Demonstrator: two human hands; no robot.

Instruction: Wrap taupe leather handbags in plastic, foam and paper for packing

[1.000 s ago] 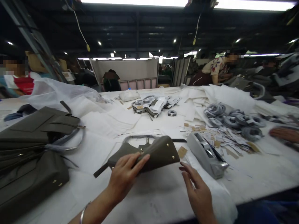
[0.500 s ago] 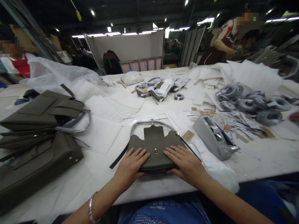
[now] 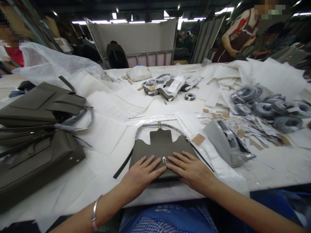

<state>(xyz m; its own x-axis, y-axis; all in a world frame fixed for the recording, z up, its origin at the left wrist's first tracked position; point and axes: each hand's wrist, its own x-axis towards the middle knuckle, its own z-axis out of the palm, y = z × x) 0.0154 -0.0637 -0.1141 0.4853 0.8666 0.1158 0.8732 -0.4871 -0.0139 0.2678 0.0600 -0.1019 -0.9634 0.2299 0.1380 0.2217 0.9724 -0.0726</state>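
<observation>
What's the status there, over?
Left hand, right hand: spread on handbag, either side of clasp. Handbag lying on table. Tape dispenser right of handbag, not touching.

Bag workshop: matching bags (image 3: 161, 137), loose tags (image 3: 241, 133), coils (image 3: 263, 111) and a tape dispenser (image 3: 215, 137) on one counter (image 3: 267, 170); aproned worker (image 3: 244, 37), strip lights (image 3: 118, 21) behind.

Left hand (image 3: 142, 174) and right hand (image 3: 195, 171), backs upward, fingers (image 3: 150, 162) spread
Innermost fingertips (image 3: 163, 168) nearly meet; left wrist (image 3: 122, 191) and right wrist (image 3: 213, 188) lie behind the fingers, both forearms (image 3: 243, 204) slanting outward farther back.
</observation>
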